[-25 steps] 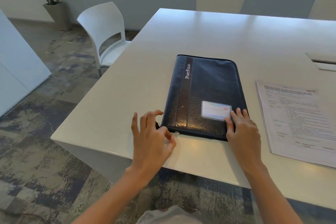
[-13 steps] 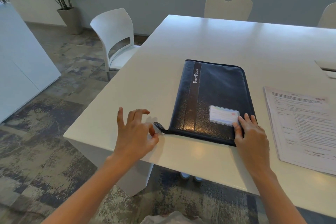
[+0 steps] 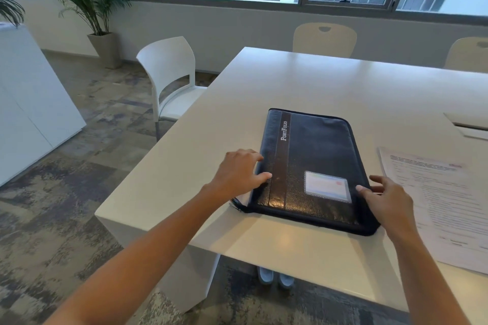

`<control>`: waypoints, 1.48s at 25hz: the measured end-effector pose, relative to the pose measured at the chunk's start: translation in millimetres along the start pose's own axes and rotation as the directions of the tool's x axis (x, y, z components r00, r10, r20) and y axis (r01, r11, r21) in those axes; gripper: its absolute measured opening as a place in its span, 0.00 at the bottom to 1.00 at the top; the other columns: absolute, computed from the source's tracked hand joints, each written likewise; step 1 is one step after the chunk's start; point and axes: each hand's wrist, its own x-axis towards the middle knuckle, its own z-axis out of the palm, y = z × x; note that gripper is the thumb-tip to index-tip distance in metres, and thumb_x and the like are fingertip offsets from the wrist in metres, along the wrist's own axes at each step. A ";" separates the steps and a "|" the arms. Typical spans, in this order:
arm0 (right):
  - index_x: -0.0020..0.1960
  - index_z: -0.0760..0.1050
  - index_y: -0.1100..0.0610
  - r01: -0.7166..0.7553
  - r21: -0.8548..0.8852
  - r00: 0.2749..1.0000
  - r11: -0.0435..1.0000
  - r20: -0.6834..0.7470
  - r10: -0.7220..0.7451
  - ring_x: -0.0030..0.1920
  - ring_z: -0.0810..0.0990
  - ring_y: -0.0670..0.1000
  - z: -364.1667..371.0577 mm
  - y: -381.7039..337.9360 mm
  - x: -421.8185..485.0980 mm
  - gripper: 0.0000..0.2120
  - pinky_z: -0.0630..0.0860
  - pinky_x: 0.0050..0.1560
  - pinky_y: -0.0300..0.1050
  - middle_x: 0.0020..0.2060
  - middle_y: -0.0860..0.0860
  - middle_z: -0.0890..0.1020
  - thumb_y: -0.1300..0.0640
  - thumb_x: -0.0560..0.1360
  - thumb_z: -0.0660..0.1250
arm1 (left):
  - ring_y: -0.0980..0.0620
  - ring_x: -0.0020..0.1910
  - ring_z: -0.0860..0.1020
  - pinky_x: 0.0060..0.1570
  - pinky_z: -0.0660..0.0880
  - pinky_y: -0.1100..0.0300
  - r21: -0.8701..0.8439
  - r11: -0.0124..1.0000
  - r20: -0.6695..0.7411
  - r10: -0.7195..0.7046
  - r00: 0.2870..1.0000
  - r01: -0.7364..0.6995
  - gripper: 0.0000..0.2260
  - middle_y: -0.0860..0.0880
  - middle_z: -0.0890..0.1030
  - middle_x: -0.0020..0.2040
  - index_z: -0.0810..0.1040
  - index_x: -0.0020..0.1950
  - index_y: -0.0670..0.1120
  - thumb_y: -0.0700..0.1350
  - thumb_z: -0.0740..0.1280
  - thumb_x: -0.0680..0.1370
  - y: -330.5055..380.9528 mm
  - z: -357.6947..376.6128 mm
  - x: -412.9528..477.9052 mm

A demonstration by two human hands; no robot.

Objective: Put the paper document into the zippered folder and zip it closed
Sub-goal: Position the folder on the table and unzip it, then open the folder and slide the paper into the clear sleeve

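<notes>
A black zippered folder (image 3: 317,155) marked "PortFolio" lies flat and closed near the front edge of the white table (image 3: 303,82). A clear card pocket (image 3: 327,189) sits on its cover. My left hand (image 3: 239,173) rests on the folder's left edge, fingers spread on the cover. My right hand (image 3: 386,199) touches the folder's near right corner, thumb on the cover and fingers at the side. The zipper's tail (image 3: 237,205) sticks out at the near left corner. The paper document (image 3: 443,203) lies on the table just right of the folder.
A white chair (image 3: 171,79) stands at the table's left side, and two beige chairs (image 3: 324,39) at the far side. A cable hatch (image 3: 470,125) is set in the table at the right. A white cabinet (image 3: 29,103) and potted plant (image 3: 92,8) stand left.
My left hand has left the zipper tail at the near left corner and moved up onto the folder's left edge. My right hand slid from the cover to the near right corner.
</notes>
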 end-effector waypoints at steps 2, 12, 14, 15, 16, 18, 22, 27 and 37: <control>0.66 0.72 0.57 -0.042 0.076 0.999 0.996 -0.005 0.043 0.57 0.79 0.61 -5.1 -3.2 3.5 0.22 0.75 0.52 0.52 0.57 0.60 0.82 0.54 0.75 0.70 | 0.48 0.57 0.78 0.58 0.72 0.51 -0.050 0.999 0.058 0.003 0.998 0.000 0.22 0.47 0.82 0.59 0.79 0.62 0.45 0.59 0.67 0.76 5.4 4.3 10.8; 0.59 0.77 0.50 0.178 0.567 0.984 0.804 -0.079 -0.163 0.49 0.84 0.52 -42.0 -95.5 0.4 0.13 0.82 0.40 0.37 0.50 0.50 0.85 0.52 0.76 0.69 | 0.53 0.57 0.80 0.55 0.73 0.58 -0.373 0.925 -0.078 0.045 0.996 -0.071 0.21 0.50 0.83 0.58 0.81 0.61 0.48 0.61 0.65 0.77 15.5 -53.9 38.7; 0.60 0.77 0.49 0.259 0.609 0.958 0.750 -0.063 -0.280 0.50 0.84 0.49 -38.7 -128.4 -9.5 0.13 0.81 0.47 0.40 0.50 0.47 0.85 0.50 0.77 0.67 | 0.56 0.53 0.81 0.52 0.72 0.60 -0.432 0.897 -0.154 0.031 0.988 -0.096 0.20 0.51 0.85 0.53 0.84 0.56 0.48 0.62 0.64 0.78 14.2 -84.3 43.1; 0.61 0.76 0.50 0.283 0.637 0.942 0.717 -0.046 -0.331 0.51 0.84 0.48 -33.5 -145.2 -14.4 0.13 0.80 0.50 0.42 0.51 0.47 0.85 0.50 0.77 0.66 | 0.57 0.50 0.81 0.52 0.74 0.58 -0.463 0.880 -0.185 0.019 0.983 -0.104 0.21 0.51 0.85 0.50 0.84 0.53 0.47 0.62 0.64 0.77 11.8 -99.6 44.8; 0.61 0.76 0.51 0.293 0.672 0.927 0.680 -0.026 -0.374 0.51 0.84 0.48 -26.7 -161.7 -19.3 0.13 0.80 0.52 0.43 0.51 0.47 0.85 0.51 0.78 0.65 | 0.55 0.48 0.81 0.53 0.76 0.54 -0.500 0.860 -0.201 0.001 0.980 -0.103 0.24 0.50 0.85 0.48 0.84 0.51 0.45 0.64 0.62 0.77 9.9 -115.3 45.9; 0.60 0.76 0.53 0.305 0.733 0.889 0.608 0.010 -0.458 0.53 0.83 0.49 -8.2 -192.3 -27.9 0.11 0.80 0.56 0.47 0.51 0.49 0.85 0.55 0.78 0.65 | 0.52 0.49 0.83 0.57 0.76 0.51 -0.584 0.808 -0.196 -0.053 0.979 -0.073 0.28 0.49 0.86 0.49 0.84 0.50 0.45 0.67 0.59 0.75 4.7 -144.8 45.6; 0.59 0.77 0.58 0.329 0.772 0.792 0.543 0.087 -0.604 0.55 0.82 0.52 40.8 -234.9 -45.1 0.11 0.78 0.59 0.51 0.54 0.54 0.83 0.62 0.77 0.65 | 0.62 0.50 0.81 0.51 0.74 0.61 -0.619 0.785 -0.114 -0.119 0.986 0.023 0.25 0.58 0.84 0.50 0.84 0.52 0.53 0.69 0.56 0.77 -15.7 -183.4 31.4; 0.62 0.76 0.54 0.499 0.602 0.668 0.623 0.190 -0.719 0.56 0.80 0.41 99.3 -247.4 -60.2 0.13 0.76 0.56 0.33 0.55 0.45 0.83 0.57 0.78 0.66 | 0.54 0.48 0.84 0.55 0.80 0.56 -0.531 0.832 -0.012 -0.196 0.980 0.160 0.17 0.50 0.85 0.50 0.81 0.58 0.48 0.57 0.69 0.76 -58.9 -191.3 7.9; 0.66 0.74 0.53 0.738 0.188 0.538 0.648 0.414 -0.734 0.66 0.73 0.52 190.5 -205.4 -76.1 0.17 0.69 0.66 0.46 0.68 0.52 0.74 0.56 0.77 0.65 | 0.44 0.52 0.79 0.57 0.76 0.47 -0.008 0.841 0.043 -0.540 0.840 0.541 0.14 0.44 0.82 0.52 0.78 0.58 0.45 0.52 0.67 0.78 -152.8 -139.9 -14.0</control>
